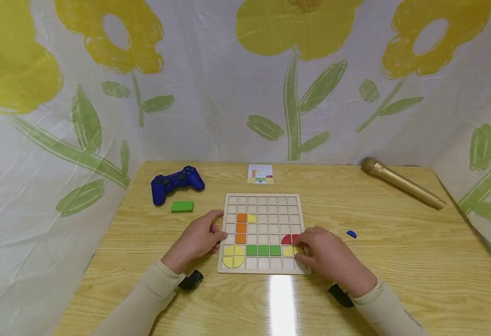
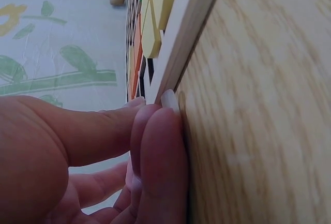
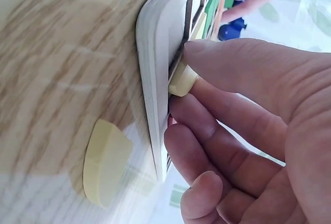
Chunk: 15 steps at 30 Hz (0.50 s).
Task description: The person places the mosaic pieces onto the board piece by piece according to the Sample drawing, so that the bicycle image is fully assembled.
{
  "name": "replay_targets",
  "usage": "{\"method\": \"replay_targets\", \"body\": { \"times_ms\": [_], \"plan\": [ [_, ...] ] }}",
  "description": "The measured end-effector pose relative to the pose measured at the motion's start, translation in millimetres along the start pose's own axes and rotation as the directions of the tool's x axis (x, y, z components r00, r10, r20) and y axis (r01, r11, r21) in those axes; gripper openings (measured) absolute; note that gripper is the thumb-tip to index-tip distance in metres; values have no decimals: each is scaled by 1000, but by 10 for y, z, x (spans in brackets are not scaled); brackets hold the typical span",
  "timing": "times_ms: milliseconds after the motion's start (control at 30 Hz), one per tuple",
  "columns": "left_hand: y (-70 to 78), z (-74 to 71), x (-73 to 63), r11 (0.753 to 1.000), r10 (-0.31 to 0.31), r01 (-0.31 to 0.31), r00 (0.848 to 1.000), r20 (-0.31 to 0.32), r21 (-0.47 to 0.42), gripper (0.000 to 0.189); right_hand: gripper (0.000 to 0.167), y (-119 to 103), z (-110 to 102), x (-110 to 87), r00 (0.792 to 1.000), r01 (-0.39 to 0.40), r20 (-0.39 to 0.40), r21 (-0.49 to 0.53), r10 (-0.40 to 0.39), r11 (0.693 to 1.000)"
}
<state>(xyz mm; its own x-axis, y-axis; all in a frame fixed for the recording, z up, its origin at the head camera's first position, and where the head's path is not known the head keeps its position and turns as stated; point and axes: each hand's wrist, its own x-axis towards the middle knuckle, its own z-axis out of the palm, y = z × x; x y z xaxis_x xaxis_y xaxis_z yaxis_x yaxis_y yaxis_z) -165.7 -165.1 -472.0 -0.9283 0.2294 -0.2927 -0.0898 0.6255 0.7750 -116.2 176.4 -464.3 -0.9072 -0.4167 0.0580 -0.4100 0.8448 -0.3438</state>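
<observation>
A square wooden grid board (image 1: 263, 228) lies on the table with colored pieces in its cells. At its left edge is my left hand (image 1: 199, 240), thumb and fingertips gripping the rim, also visible in the left wrist view. My right hand (image 1: 331, 256) is over the lower right cells, pinching a yellow quarter-circle piece (image 3: 181, 81) at the board's surface. Red pieces (image 1: 286, 240) lie by its fingertips. Along the board run green squares (image 1: 263, 250), orange squares (image 1: 241, 227) and a yellow circle of quarter pieces (image 1: 233, 256). Another yellow piece (image 3: 106, 164) lies on the table beside the board.
Behind the board lies a small pattern card (image 1: 260, 174). To the left are a blue game controller (image 1: 177, 184) and a green block (image 1: 182, 206). A blue half-round piece (image 1: 351, 234) and a gold microphone (image 1: 404, 184) lie to the right.
</observation>
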Motion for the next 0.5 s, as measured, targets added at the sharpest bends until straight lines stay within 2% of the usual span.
{"method": "replay_targets", "body": {
  "times_ms": [500],
  "plan": [
    [-11, -14, 0, 1000, 7, -7, 1000, 9, 3, 68, 19, -11, 1, -7, 1000, 16, -8, -13, -16, 1000]
  ]
}}
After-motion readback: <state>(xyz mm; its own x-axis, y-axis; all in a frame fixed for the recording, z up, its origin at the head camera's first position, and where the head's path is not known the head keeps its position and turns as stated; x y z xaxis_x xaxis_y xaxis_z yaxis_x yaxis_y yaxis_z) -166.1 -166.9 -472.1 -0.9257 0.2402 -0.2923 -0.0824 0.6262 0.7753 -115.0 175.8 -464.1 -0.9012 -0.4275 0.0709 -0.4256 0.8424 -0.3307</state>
